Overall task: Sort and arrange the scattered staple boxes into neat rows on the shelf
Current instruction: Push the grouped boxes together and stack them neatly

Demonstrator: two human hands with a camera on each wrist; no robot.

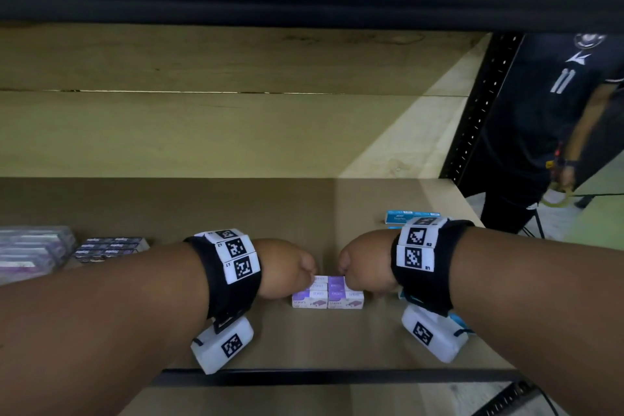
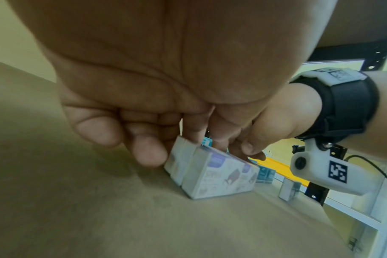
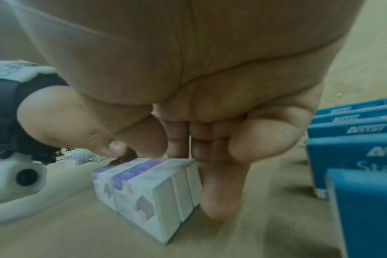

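purple-and-white staple boxes (image 1: 327,294): small block, packed side by side, mid-shelf (image 1: 236,206) near front edge | left hand (image 1: 283,267): fingers curled, pinching block's left end | right hand (image 1: 366,268): fingers pinching right end | blue boxes (image 3: 351,139) at right: "Staples" legible

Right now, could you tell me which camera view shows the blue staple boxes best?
The right wrist view: the blue staple boxes stand close, in a row, printing partly legible. The head view shows only one top behind the right wrist; the left wrist view shows small blurred blue shapes.
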